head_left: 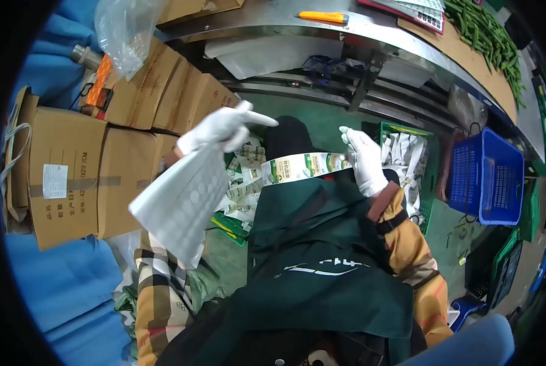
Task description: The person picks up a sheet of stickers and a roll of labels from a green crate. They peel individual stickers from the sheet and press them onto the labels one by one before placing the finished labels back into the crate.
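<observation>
My left hand (pixel 215 130), in a white glove, has its index finger stretched out and the other fingers curled. From it hangs a white sheet (pixel 184 198) with rows of faint round marks, which covers much of my left forearm. My right hand (pixel 365 160), also white-gloved, is closed, its fingertips pinched around something small and pale. At its palm side is the right end of a strip of labels (pixel 303 168), printed in green and yellow, which stretches left over my dark green apron (pixel 328 226). How the hand grips this end is partly hidden.
Green crates with printed and white paper strips (pixel 242 189) (pixel 407 155) stand on both sides of my legs. Cardboard boxes (pixel 65 177) are stacked left. A metal table (pixel 260 23) in front bears an orange cutter (pixel 323 17) and green beans (pixel 483 30). Right stands a blue basket (pixel 498 177).
</observation>
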`<state>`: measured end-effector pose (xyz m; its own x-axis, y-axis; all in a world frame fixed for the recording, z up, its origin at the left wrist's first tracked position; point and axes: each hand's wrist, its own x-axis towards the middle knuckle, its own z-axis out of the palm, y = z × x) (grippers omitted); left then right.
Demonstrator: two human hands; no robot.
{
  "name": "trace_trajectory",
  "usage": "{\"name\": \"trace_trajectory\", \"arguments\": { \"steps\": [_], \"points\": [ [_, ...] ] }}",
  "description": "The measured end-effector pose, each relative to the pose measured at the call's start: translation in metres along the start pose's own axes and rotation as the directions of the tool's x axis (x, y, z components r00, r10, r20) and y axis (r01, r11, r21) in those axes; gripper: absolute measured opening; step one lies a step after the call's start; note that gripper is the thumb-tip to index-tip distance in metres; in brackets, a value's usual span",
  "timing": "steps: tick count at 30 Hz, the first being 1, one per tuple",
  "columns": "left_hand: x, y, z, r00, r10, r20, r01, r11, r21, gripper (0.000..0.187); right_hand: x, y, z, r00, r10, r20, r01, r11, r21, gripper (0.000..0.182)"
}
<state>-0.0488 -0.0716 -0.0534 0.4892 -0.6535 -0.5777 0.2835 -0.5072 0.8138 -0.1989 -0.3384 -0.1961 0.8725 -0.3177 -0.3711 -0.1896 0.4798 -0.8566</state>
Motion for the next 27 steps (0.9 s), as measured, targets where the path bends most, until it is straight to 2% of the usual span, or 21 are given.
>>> {"name": "trace_trajectory", "arguments": {
  "steps": [1, 3, 4, 5, 6, 7, 8, 9, 11, 12, 13, 14, 15, 16, 17, 18, 22, 23, 24, 25, 27],
  "points": [
    [0.021, -0.01, 0.009, 0.997, -0.044, 0.061, 0.043, 0.999, 0.016, 0.046, 0.003, 0.022, -0.014, 0.999, -0.027, -0.022, 0.026, 0.999, -0.048, 0.024],
    [0.056, -0.027, 0.031, 0.965, 0.009, 0.262, -0.013, 1.0, 0.013, 0.035, 0.004, 0.05, -0.024, 0.977, 0.195, -0.086, -0.171, 0.958, 0.23, 0.024],
    [0.087, -0.049, 0.038, 0.876, 0.317, 0.362, -0.414, 0.881, 0.231, 0.032, 0.001, 0.052, -0.023, 0.974, 0.213, -0.08, -0.191, 0.956, 0.225, 0.024],
    [0.116, -0.072, 0.046, 0.666, 0.538, 0.516, -0.74, 0.565, 0.366, 0.029, -0.003, 0.054, -0.022, 0.969, 0.211, -0.128, -0.186, 0.966, 0.181, 0.024],
    [0.129, -0.082, 0.056, 0.723, 0.404, 0.561, -0.683, 0.544, 0.488, 0.031, -0.006, 0.056, -0.021, 0.977, 0.175, -0.124, -0.155, 0.976, 0.153, 0.024],
    [0.128, -0.08, 0.069, 0.739, 0.439, 0.512, -0.672, 0.53, 0.517, 0.028, -0.009, 0.056, -0.021, 0.983, 0.139, -0.119, -0.125, 0.985, 0.123, 0.024],
    [0.129, -0.076, 0.078, 0.884, 0.216, 0.414, -0.453, 0.614, 0.646, 0.025, -0.005, 0.067, -0.027, 0.992, 0.064, -0.109, -0.057, 0.996, 0.065, 0.024],
    [0.124, -0.061, 0.086, 0.96, -0.025, 0.279, -0.201, 0.634, 0.747, 0.022, -0.006, 0.065, -0.026, 0.988, 0.085, -0.128, -0.072, 0.992, 0.104, 0.024],
    [0.113, -0.062, 0.064, 0.887, 0.205, 0.414, -0.425, 0.713, 0.558, 0.017, -0.007, 0.063, -0.019, 0.98, 0.131, -0.151, -0.103, 0.977, 0.185, 0.025],
    [0.101, -0.06, 0.047, 0.865, 0.375, 0.334, -0.481, 0.809, 0.338, 0.017, -0.002, 0.064, -0.023, 0.979, 0.166, -0.121, -0.133, 0.962, 0.238, 0.025],
    [0.104, -0.082, 0.017, 0.938, 0.267, 0.22, -0.321, 0.91, 0.264, 0.016, 0.002, 0.057, -0.02, 0.97, 0.196, -0.141, -0.155, 0.953, 0.26, 0.024],
    [0.075, -0.057, 0.009, 0.999, -0.029, 0.027, 0.027, 0.998, 0.061, 0.018, 0.011, 0.057, -0.024, 0.979, 0.16, -0.127, -0.127, 0.963, 0.236, 0.023],
    [0.062, -0.056, -0.013, 0.993, -0.095, -0.072, 0.097, 0.995, 0.015, 0.02, 0.02, 0.057, -0.025, 0.986, 0.124, -0.111, -0.098, 0.972, 0.211, 0.021],
    [0.046, -0.069, -0.046, 0.976, -0.217, -0.031, 0.205, 0.952, -0.228, 0.019, 0.023, 0.044, -0.016, 0.982, 0.109, -0.155, -0.07, 0.97, 0.234, 0.017],
    [0.028, -0.088, -0.068, 0.984, -0.163, -0.07, 0.131, 0.935, -0.33, 0.019, 0.031, 0.046, -0.019, 0.995, 0.058, -0.08, -0.034, 0.963, 0.266, 0.019],
    [0.019, -0.098, -0.071, 0.986, -0.156, -0.065, 0.121, 0.919, -0.374, 0.019, 0.035, 0.04, -0.013, 0.995, 0.033, -0.091, -0.011, 0.971, 0.238, 0.022],
    [-0.026, -0.12, -0.055, 0.991, -0.119, -0.055, 0.067, 0.824, -0.563, 0.018, 0.024, 0.012, 0.016, 1.0, -0.019, -0.016, 0.022, 0.982, 0.188, 0.025],
    [-0.03, -0.118, -0.036, 0.966, -0.233, -0.109, 0.165, 0.887, -0.432, 0.02, 0.018, 0.008, 0.023, 1.0, -0.019, 0.021, 0.015, 0.985, 0.172, 0.025],
    [-0.032, -0.103, -0.012, 0.971, -0.218, -0.102, 0.17, 0.923, -0.345, 0.022, 0.009, 0.002, 0.031, 0.998, -0.022, 0.065, 0.013, 0.991, 0.13, 0.027],
    [-0.03, -0.097, 0.006, 0.972, -0.22, -0.087, 0.177, 0.921, -0.346, 0.02, 0.002, 0.004, 0.035, 0.996, 0.0, 0.088, -0.005, 0.999, 0.051, 0.026],
    [-0.018, -0.098, 0.039, 0.988, -0.111, -0.107, 0.047, 0.878, -0.477, 0.018, -0.018, -0.015, 0.054, 0.986, 0.142, 0.087, -0.121, 0.97, -0.212, 0.025]
  ]
}}
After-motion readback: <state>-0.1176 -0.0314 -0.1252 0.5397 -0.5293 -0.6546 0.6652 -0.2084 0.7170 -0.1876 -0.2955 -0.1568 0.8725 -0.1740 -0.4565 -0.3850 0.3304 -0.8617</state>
